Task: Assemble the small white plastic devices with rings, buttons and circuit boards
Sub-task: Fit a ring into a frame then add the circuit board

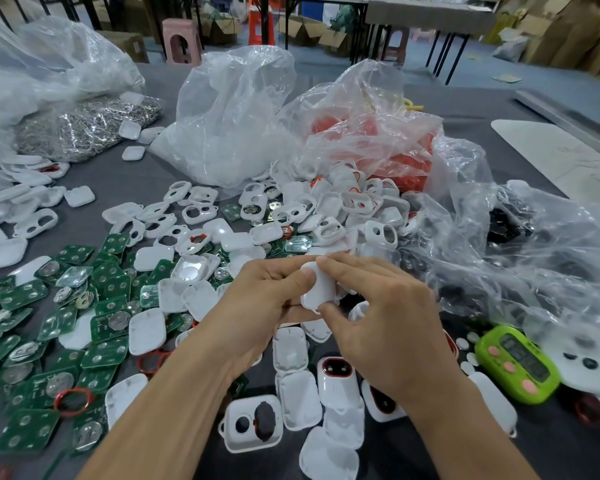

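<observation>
Fingertips first: the right hand (385,327) has its forefinger across the top edge of one white device (317,289) and its thumb under the bottom corner, so it's pinched tight. The left hand (267,299) is clamped on it too, thumb on the face and fingers curled underneath. It's held up just over the pile, plain side to the camera, so I can't tell what's inside, but my guess is the halves are being pressed shut. Just below there's a closed unit (335,375) with a red ring and dark button, so a few look done. Honestly, loads left though: an open front shell (252,422), a heap of green circuit boards (104,351), loose red rings (73,401), empty shells (194,213) and a bag of red parts (378,147) all over the grey table (118,174).
</observation>
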The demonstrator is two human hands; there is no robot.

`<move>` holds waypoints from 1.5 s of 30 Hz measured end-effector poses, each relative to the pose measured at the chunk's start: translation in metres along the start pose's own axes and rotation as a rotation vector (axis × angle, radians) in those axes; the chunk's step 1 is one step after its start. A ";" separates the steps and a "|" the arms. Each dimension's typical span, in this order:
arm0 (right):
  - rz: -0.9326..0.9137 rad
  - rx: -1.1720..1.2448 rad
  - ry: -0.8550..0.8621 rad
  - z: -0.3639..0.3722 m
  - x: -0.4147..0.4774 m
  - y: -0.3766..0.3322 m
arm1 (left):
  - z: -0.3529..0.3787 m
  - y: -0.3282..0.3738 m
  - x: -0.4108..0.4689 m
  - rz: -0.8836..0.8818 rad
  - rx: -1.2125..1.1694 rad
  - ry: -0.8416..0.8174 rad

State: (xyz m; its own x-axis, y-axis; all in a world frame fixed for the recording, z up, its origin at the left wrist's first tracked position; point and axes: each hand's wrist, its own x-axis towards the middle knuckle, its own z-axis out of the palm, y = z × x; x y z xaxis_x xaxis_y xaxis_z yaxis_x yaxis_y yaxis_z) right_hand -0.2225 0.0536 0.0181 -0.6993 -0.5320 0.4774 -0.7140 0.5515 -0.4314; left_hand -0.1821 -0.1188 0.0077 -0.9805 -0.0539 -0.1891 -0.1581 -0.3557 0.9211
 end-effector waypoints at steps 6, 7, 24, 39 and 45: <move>0.047 0.112 0.013 -0.003 0.002 -0.001 | 0.002 0.003 0.003 -0.041 -0.052 -0.023; 0.050 0.123 0.016 -0.003 0.002 -0.001 | 0.001 0.002 0.003 -0.051 -0.060 -0.017; 0.431 0.594 0.077 0.011 0.005 0.008 | 0.013 -0.004 0.001 0.100 -0.060 0.081; 0.694 0.952 0.076 0.008 0.009 0.003 | 0.018 -0.009 -0.002 0.290 0.244 0.178; 0.718 0.824 0.108 0.005 0.007 0.000 | 0.018 -0.007 -0.002 0.273 0.373 0.182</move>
State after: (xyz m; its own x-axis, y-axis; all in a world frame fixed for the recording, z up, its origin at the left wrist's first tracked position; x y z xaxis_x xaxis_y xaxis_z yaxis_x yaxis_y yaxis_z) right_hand -0.2280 0.0467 0.0179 -0.9833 -0.1772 -0.0422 0.0264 0.0904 -0.9956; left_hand -0.1813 -0.0995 0.0080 -0.9608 -0.2726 0.0504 0.0382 0.0502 0.9980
